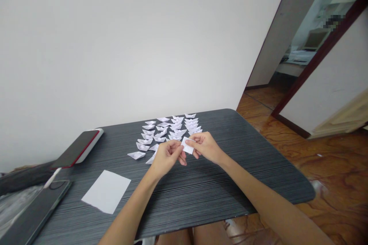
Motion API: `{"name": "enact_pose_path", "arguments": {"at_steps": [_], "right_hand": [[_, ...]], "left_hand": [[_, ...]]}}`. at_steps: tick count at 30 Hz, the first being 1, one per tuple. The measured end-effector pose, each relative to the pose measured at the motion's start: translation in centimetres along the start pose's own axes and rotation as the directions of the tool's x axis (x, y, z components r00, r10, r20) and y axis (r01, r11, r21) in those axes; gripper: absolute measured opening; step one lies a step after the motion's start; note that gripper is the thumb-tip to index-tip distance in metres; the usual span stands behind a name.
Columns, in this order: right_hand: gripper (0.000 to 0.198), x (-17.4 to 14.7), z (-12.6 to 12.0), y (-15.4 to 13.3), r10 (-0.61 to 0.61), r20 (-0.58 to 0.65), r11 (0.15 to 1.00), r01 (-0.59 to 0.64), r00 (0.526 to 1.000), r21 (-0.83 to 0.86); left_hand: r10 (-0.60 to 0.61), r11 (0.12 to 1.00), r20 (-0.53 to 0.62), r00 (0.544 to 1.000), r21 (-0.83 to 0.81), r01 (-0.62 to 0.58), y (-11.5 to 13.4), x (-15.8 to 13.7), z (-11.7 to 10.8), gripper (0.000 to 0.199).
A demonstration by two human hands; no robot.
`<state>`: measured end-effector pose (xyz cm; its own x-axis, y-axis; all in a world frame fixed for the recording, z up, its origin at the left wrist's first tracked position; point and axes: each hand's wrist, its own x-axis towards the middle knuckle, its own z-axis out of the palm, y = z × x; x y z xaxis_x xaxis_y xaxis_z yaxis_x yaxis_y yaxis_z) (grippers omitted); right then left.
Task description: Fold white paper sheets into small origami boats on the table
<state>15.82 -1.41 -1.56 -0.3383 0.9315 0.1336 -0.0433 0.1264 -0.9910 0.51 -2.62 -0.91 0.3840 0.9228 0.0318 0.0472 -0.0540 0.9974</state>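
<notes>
1. Pinching a small folded paper (188, 147), both hands meet above the middle of the table (201, 195).
2. Left hand (166, 157) grips the paper's left edge, fingers curled in, thumb on top.
3. Right hand (204, 146) grips the paper's right edge between thumb and fingertips.
4. The paper is white, held just off the table surface, at 6 o'clock from the paper boats (169, 130).
5. The boats sit in rough rows on the dark striped table, nearest ones just beside the hands, a few partly hidden behind them.
6. One lone boat (136, 155) lies at 9 o'clock of the left hand, near it.
7. Flat white sheet (106, 191) lies at 8 o'clock of the hands, well apart.
8. Phone (77, 148) with a red edge rests on a white block at 9 o'clock, near the wall (129, 38).
9. Dark tablet (34, 214) sits at the table's 8 o'clock corner, partly cut off.
10. Open doorway (304, 46) at 2 o'clock, wooden floor (330, 160) on the right.
</notes>
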Motion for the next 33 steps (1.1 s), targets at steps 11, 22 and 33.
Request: {"name": "enact_pose_path", "arguments": {"at_steps": [11, 22, 33], "right_hand": [[0.025, -0.3, 0.2, 0.0, -0.028, 0.05, 0.998, 0.025, 0.998, 0.051], [0.022, -0.1, -0.3, -0.3, -0.04, 0.011, 0.983, 0.037, 0.999, 0.179], [0.02, -0.3, -0.4, 0.0, -0.21, -0.063, 0.963, 0.195, 0.976, -0.188]], "left_hand": [[0.065, 0.996, 0.08, 0.995, 0.056, -0.07, -0.3, 0.2, 0.1, 0.031], [0.675, 0.476, 0.146, 0.723, 0.663, -0.578, -0.3, -0.3, -1.3, 0.03], [0.478, 0.783, -0.204, 0.854, 0.539, -0.31, -0.2, -0.5, -0.5, 0.015]]}}
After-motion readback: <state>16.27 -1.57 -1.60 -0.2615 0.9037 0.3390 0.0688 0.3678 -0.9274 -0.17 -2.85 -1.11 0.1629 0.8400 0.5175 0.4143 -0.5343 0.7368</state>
